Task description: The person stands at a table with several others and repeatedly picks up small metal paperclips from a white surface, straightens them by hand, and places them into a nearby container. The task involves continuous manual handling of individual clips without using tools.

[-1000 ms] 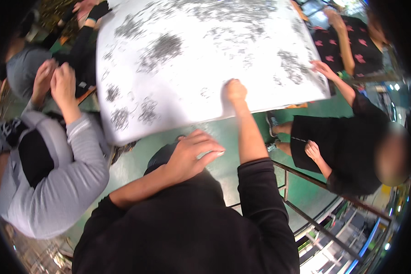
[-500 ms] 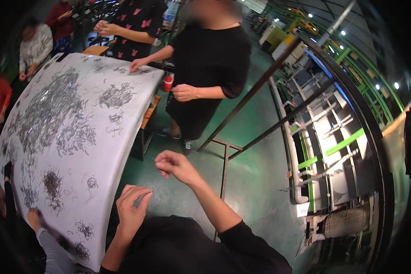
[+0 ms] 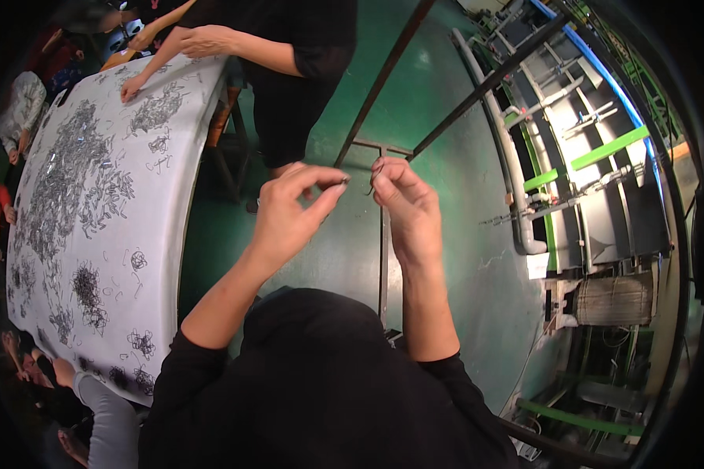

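Observation:
My left hand [image 3: 289, 215] is raised before me, thumb and forefinger pinching a tiny dark piece [image 3: 345, 180] too small to name. Close by on the right, my right hand [image 3: 411, 207] is closed in a pinch on a thin dark curved piece [image 3: 370, 190], whose end hangs below the fingertips. A small gap separates the two hands. To my left stands a white-covered table [image 3: 152, 242], strewn with small dark pieces [image 3: 78, 168] and tangled heaps of thin dark curved pieces [image 3: 86, 285].
Across the table's far end, a co-worker in black reaches a hand [image 3: 131, 87] to the pieces. A grey-sleeved arm [image 3: 105, 406] lies near the table's close edge. Ahead and right rise a dark metal frame [image 3: 489, 82] and pipework [image 3: 533, 246]. Green floor [image 3: 321, 258] lies between.
My view has swung to the right and downward. My hands have come up side by side, and the right one now shows a thin curved piece. The co-worker in black leans further over the table.

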